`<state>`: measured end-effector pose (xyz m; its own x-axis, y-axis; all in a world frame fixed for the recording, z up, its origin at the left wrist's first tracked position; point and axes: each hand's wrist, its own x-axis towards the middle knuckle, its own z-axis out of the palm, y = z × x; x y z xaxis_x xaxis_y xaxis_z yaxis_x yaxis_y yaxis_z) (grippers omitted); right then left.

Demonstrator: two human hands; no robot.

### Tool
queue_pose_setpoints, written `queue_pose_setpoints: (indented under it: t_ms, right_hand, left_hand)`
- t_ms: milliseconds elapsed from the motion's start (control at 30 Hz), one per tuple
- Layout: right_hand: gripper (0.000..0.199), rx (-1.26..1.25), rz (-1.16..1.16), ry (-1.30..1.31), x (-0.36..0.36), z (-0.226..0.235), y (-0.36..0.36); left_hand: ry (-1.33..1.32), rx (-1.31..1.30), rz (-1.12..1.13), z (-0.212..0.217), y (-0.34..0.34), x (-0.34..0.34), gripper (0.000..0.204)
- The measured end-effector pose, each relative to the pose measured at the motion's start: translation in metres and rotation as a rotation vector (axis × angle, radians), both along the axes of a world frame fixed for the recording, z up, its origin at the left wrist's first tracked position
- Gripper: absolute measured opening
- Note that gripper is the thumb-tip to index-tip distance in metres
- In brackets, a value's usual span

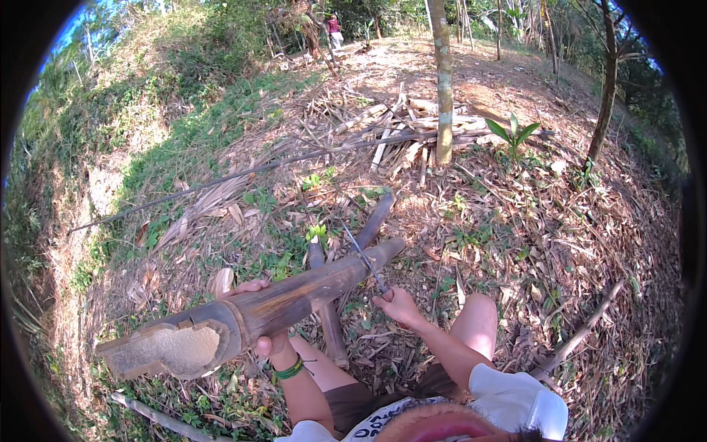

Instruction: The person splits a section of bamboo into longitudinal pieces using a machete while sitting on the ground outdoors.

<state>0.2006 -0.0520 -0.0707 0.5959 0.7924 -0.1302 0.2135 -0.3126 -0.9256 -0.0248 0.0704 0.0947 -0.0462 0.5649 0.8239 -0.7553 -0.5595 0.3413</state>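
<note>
Spanning the lap's left side and some poles (333, 335), their contact hidden, the bamboo (294, 298) is gripped by the left hand (274, 344), palm unseen, while the right hand (398, 306) clenches a knife (364, 258), its handle mostly covered.

1. It's 1 head-worn fisheye, the left of 2, looking forward and steeply down over the wearer's shorts (347, 401) at 6 o'clock.
2. Pretty close in: left hand (275, 343) at 7 o'clock, right hand (398, 306) at 5.
3. Woodpile (412, 125) sits farther off at 1 o'clock, another person (334, 31) way out near 12.
</note>
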Motion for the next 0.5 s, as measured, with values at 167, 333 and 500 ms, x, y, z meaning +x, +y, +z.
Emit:
queue_pose_setpoints:
  t_ms: [167, 333, 500]
  right_hand:
    - [0.042, -0.028, -0.018, -0.021, 0.008, -0.012, 0.001]
    - [0.041, -0.019, -0.008, 0.005, 0.016, -0.010, 0.004]
    - [0.039, 0.025, 0.054, 0.075, -0.004, -0.011, 0.015]
  left_hand:
    - [0.016, -0.030, -0.018, -0.002, -0.004, 0.006, 0.100]
    - [0.012, -0.032, 0.006, 0.002, -0.005, 0.014, 0.102]
    - [0.064, 0.038, 0.131, -0.002, 0.000, -0.013, 0.094]
